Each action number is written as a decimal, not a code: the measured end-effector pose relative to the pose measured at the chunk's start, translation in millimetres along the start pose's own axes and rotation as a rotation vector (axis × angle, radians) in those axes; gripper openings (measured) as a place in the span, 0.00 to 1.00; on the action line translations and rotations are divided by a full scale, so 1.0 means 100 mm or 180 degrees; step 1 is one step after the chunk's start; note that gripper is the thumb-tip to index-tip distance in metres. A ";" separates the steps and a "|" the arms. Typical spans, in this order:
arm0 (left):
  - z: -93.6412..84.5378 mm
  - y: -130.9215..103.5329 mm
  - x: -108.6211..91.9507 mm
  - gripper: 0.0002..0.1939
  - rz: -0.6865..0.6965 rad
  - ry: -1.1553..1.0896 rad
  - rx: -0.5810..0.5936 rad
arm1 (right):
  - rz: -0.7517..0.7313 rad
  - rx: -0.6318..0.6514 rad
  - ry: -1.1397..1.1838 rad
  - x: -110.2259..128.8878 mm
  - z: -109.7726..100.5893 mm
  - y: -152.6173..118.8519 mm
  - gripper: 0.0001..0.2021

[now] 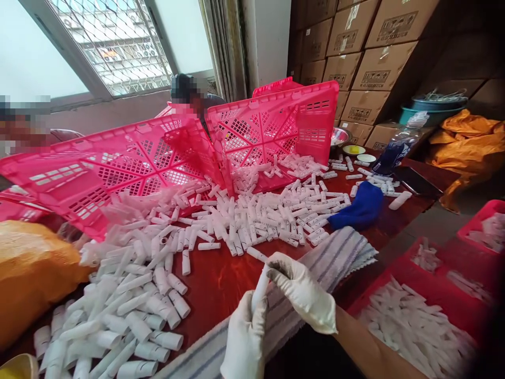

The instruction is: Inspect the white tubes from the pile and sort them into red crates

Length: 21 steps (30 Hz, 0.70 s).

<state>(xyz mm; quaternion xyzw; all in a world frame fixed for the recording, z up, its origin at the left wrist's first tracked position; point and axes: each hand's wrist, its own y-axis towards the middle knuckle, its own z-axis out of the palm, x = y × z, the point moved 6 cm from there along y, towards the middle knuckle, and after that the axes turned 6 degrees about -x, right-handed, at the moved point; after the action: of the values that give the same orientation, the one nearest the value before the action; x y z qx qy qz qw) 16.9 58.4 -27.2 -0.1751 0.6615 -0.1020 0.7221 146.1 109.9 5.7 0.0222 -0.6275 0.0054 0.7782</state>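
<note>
Both hands wear white gloves with greyed fingertips. A white plastic tube [261,287] stands tilted between them, over a grey striped towel. My left hand [243,337] wraps its fingers round the lower part of the tube. My right hand [303,292] pinches the tube's upper end between thumb and fingers. Just behind that end lies another small white tube [256,255] on the red-brown table [215,295]. A large heap of similar tubes [130,310], several with dark marks, spreads to the left and behind my hands.
Pink plastic baskets [272,126] lie tipped on their sides, spilling tubes. Right of the heap are a blue cloth [360,205], a bottle of dark liquid [394,150] and a phone [418,180]. Red bins [365,289] of tubes stand at right. Two people sit beyond the baskets.
</note>
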 end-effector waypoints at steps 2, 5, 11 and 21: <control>0.10 -0.04 0.05 0.20 -0.0477 -0.0627 0.0626 | 0.0004 0.0129 0.0067 0.01 -0.01 0.02 0.12; 0.24 -0.16 0.12 0.22 -0.1364 -0.1729 0.1801 | -0.0229 0.0635 0.0051 0.13 0.02 0.03 0.11; 0.31 -0.16 0.17 0.24 -0.1249 -0.1441 0.1830 | -0.0248 0.0718 0.0089 0.17 -0.02 -0.02 0.11; 0.13 -0.02 -0.02 0.15 0.0484 0.0467 -0.0032 | 0.0094 0.0229 -0.0209 0.08 -0.13 -0.02 0.14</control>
<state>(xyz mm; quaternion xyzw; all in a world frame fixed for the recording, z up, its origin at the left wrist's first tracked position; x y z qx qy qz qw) 30.1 58.5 -23.5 -0.1201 0.7244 -0.0562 0.6765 160.7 108.6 10.7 0.0410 -0.6524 0.0388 0.7557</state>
